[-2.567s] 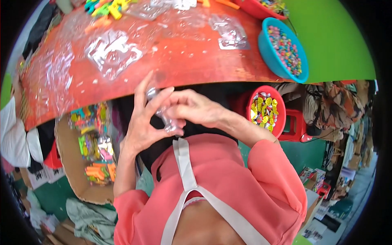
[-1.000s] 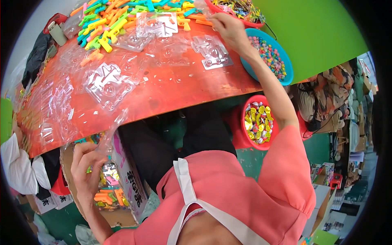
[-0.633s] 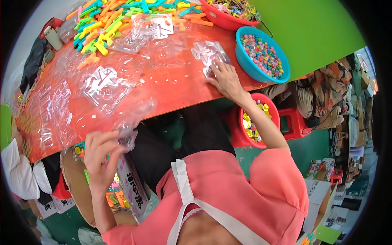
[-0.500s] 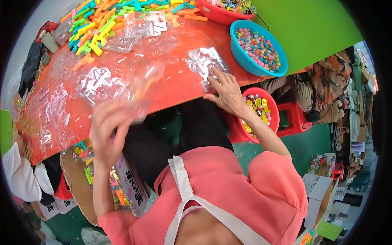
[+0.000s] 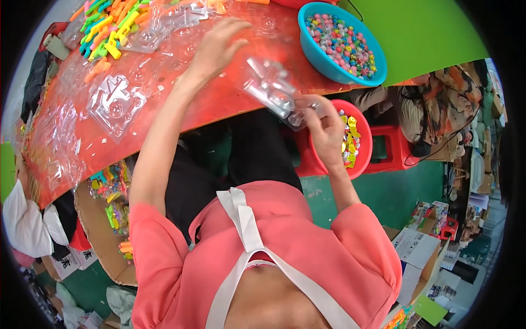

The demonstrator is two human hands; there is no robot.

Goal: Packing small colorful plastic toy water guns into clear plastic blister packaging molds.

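My right hand [image 5: 324,127] pinches the lower corner of a clear molded plastic blister tray [image 5: 271,90], which tilts over the table's front edge. My left hand [image 5: 219,46] reaches across the table with its fingers stretched out and nothing visible in them. Close to it are more clear blister trays [image 5: 183,21] along the back. Another blister tray [image 5: 116,103] lies flat at the left. Brightly colored plastic toy guns [image 5: 112,35] are heaped at the far left.
The red table [image 5: 104,156] bears a blue bowl [image 5: 307,52] of colorful little balls at its right edge. A red basin [image 5: 362,164] with yellow-wrapped pieces sits near a red stool [image 5: 402,151]. Below the table at left stands an open cardboard box [image 5: 112,252] with filled packs.
My right hand has lifted the blister tray off the table. My left hand has swung up and right over the table; the clear plastic piece blurred beside it earlier no longer shows there.
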